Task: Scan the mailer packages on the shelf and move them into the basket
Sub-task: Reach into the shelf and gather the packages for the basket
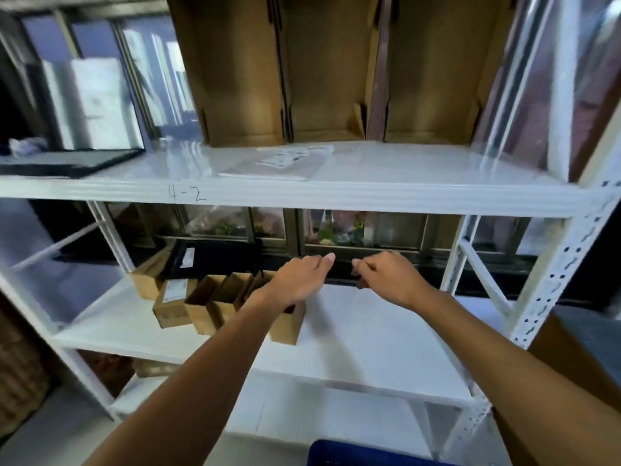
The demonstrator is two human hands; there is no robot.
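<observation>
Mailer [268,168], flat, whitish, printed label

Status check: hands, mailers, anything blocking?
Left hand relaxed, right hand curled, grip unclear, both in lower shelf. White mailer lies on upper shelf, black mailer lower left, neither held. Small cardboard boxes under left wrist.

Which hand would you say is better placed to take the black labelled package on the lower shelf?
Left, probably: the left hand is nearer the black package, above the cardboard boxes; the right hand is farther right.
</observation>
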